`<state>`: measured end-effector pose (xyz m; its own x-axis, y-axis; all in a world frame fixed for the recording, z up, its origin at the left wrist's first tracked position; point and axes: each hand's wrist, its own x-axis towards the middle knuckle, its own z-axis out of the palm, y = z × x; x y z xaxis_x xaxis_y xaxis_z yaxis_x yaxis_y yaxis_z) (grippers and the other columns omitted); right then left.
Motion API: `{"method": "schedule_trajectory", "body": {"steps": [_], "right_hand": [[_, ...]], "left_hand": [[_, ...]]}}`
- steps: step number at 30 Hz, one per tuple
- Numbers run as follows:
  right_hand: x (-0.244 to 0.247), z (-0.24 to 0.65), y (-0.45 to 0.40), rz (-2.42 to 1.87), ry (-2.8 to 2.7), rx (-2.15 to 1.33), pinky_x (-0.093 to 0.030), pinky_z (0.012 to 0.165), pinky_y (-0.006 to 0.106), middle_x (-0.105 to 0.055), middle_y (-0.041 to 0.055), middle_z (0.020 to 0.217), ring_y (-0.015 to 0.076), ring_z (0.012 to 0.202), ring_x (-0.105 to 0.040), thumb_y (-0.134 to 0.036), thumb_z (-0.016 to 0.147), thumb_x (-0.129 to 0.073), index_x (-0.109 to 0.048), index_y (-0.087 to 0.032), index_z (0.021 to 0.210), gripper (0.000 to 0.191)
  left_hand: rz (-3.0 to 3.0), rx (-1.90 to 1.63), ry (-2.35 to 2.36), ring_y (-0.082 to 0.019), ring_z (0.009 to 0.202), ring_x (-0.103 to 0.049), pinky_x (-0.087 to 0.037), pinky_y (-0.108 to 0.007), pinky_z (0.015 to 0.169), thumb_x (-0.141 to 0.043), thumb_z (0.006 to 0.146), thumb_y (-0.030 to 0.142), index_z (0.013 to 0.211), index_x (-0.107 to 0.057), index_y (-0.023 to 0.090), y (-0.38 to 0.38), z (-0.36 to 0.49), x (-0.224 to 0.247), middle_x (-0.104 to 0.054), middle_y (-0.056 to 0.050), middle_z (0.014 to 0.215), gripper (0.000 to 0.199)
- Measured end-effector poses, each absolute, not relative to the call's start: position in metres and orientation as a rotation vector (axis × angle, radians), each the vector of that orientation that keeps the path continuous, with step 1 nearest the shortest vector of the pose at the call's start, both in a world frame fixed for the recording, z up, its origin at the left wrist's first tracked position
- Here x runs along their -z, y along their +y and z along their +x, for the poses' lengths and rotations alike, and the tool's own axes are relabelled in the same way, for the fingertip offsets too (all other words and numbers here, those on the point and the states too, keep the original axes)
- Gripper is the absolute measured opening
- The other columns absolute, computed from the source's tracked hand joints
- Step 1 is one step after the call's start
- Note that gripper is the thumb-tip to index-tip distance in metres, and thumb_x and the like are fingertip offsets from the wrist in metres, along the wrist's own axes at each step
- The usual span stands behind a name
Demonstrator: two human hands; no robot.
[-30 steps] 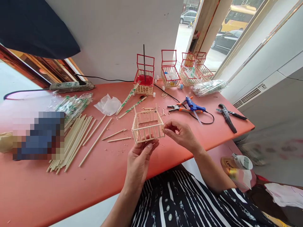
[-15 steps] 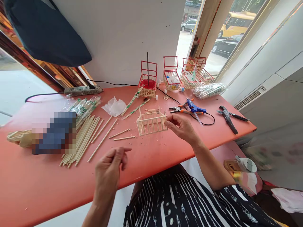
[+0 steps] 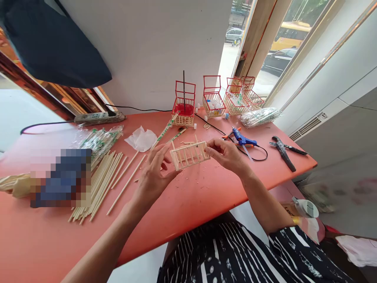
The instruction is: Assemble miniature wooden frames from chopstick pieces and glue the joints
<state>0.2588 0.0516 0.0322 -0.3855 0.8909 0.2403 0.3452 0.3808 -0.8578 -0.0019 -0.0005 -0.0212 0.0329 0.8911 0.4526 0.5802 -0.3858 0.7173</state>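
Note:
A small basket frame of thin bamboo sticks [image 3: 191,155] hangs tilted just above the table. My right hand [image 3: 225,154] pinches its right end between thumb and fingers. Around its left end comes my left hand [image 3: 156,167], thumb and fingers apart, the thumb at the lower corner and the fingertips by the upper one. Whether these fingertips touch the sticks is hard to tell. Left of that hand lie loose bamboo sticks [image 3: 101,188], and behind the frame slant chopsticks in green-printed paper [image 3: 165,131].
A blue glue gun [image 3: 244,138] with its cord lies to the right, beside black-handled cutters [image 3: 283,152]. Red-rimmed stick carts [image 3: 184,108] stand along the wall. White tissue [image 3: 141,138], wrapped chopstick packs [image 3: 260,117] and a power strip [image 3: 99,118] are also on the table [image 3: 188,208].
My left hand has moved up and right to the frame's left end, its fingers spreading. The frame has tilted a little in my right hand. The view has shifted slightly.

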Motion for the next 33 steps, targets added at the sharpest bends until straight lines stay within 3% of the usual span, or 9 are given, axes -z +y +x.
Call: {"method": "schedule_trajectory", "body": {"steps": [8, 13, 25, 33], "right_hand": [[-0.034, 0.262, 0.066, -1.082, -1.944, -0.928, -0.038, 0.062, 0.026, -0.057, -0.0008, 0.073, 0.0120, 0.066, -0.047, -0.051, 0.100, -0.060, -0.062, -0.019, 0.082, 0.038], [-0.038, 0.279, 0.077, -1.078, -1.930, -0.948, -0.048, 0.070, 0.028, -0.071, 0.0048, 0.082, 0.0144, 0.073, -0.063, -0.057, 0.104, -0.055, -0.068, -0.018, 0.086, 0.045], [-0.019, 0.289, 0.086, -1.092, -1.787, -0.973, -0.050, 0.071, 0.030, -0.072, 0.0059, 0.088, 0.0158, 0.077, -0.065, -0.067, 0.099, -0.060, -0.070, -0.018, 0.096, 0.050], [-0.038, 0.277, 0.074, -1.032, -1.802, -1.021, -0.052, 0.073, 0.028, -0.074, 0.0077, 0.104, 0.0141, 0.083, -0.066, -0.053, 0.098, -0.069, -0.072, -0.017, 0.110, 0.038]], "left_hand": [[2.090, -1.235, 1.531, -0.015, 0.084, -0.070, -0.061, -0.032, 0.083, -0.073, 0.093, 0.029, 0.144, -0.060, 0.023, 0.009, 0.005, 0.022, -0.072, -0.006, 0.120, 0.053], [2.073, -1.297, 1.497, -0.018, 0.095, -0.073, -0.062, -0.035, 0.090, -0.072, 0.093, 0.027, 0.140, -0.062, 0.023, 0.015, 0.004, 0.019, -0.071, -0.007, 0.125, 0.048], [1.950, -1.428, 1.669, -0.023, 0.107, -0.072, -0.064, -0.040, 0.098, -0.076, 0.092, 0.028, 0.145, -0.062, 0.031, 0.009, -0.017, 0.024, -0.068, -0.006, 0.134, 0.055], [2.061, -1.475, 1.746, -0.024, 0.104, -0.073, -0.064, -0.043, 0.096, -0.077, 0.093, 0.029, 0.146, -0.061, 0.030, 0.003, -0.016, 0.020, -0.070, -0.008, 0.136, 0.055]]}}
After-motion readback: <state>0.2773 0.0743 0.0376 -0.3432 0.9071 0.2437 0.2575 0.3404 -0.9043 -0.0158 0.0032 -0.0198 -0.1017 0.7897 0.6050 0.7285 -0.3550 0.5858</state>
